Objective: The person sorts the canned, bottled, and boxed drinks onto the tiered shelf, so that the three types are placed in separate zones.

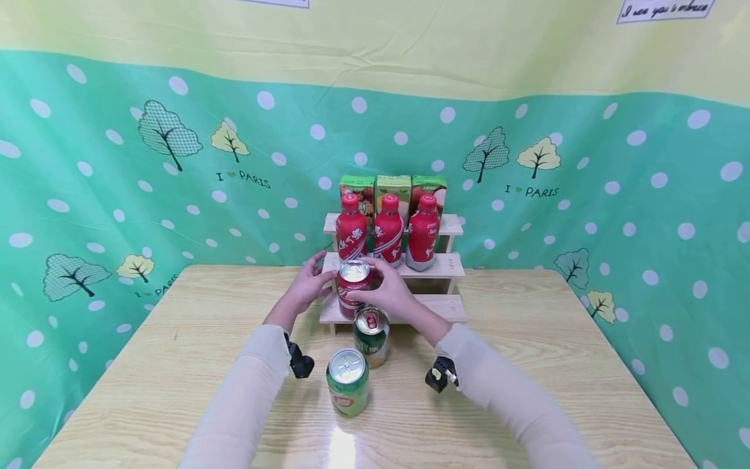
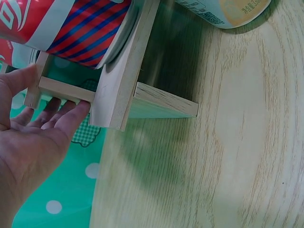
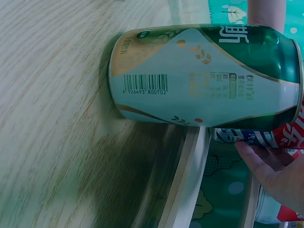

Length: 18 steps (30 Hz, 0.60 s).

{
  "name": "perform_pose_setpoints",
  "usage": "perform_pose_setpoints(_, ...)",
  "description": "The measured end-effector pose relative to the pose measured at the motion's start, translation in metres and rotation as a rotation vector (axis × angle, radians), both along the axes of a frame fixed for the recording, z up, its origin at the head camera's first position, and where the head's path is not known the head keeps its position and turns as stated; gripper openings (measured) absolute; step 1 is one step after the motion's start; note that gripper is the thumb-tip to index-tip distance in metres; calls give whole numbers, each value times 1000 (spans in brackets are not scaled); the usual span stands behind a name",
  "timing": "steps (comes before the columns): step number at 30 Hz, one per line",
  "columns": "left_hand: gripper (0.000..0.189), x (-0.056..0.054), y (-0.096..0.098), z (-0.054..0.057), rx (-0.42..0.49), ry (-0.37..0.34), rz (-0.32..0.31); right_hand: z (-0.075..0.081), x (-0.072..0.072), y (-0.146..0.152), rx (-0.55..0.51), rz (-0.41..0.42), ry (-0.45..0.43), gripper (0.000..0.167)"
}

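Observation:
A red soda can (image 1: 353,290) stands at the left end of the bottom tier of a small wooden shelf (image 1: 424,306). My right hand (image 1: 389,290) grips it from the right, thumb in front and fingers behind. On the left side of the shelf is my left hand (image 1: 307,283), thumb and fingers spread apart. In the left wrist view its fingertips (image 2: 78,110) lie at the shelf's side strut (image 2: 66,89), with no can between them. A green and gold can (image 1: 371,339) stands on the table before the shelf, and a light green can (image 1: 348,384) stands nearer to me.
Three red bottles (image 1: 389,231) stand in a row on the middle tier. Behind them on the top tier are three drink cartons (image 1: 394,189). A green dotted cloth (image 1: 205,189) hangs behind the wooden table (image 1: 193,339).

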<state>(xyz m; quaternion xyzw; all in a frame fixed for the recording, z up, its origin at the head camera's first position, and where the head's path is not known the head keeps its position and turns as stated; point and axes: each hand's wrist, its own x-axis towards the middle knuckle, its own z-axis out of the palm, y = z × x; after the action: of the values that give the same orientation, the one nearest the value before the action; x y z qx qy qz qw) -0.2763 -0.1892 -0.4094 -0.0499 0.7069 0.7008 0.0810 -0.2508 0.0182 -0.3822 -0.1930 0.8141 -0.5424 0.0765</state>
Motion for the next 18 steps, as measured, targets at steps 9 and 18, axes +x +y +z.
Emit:
perform_pose_setpoints(9, 70, 2, 0, 2, -16, 5, -8, 1, -2, -4, 5, -26, -19, 76)
perform_pose_setpoints(18, 72, 2, 0, 1, 0, 16, -2, -1, -2, 0, -30, -7, -50, 80)
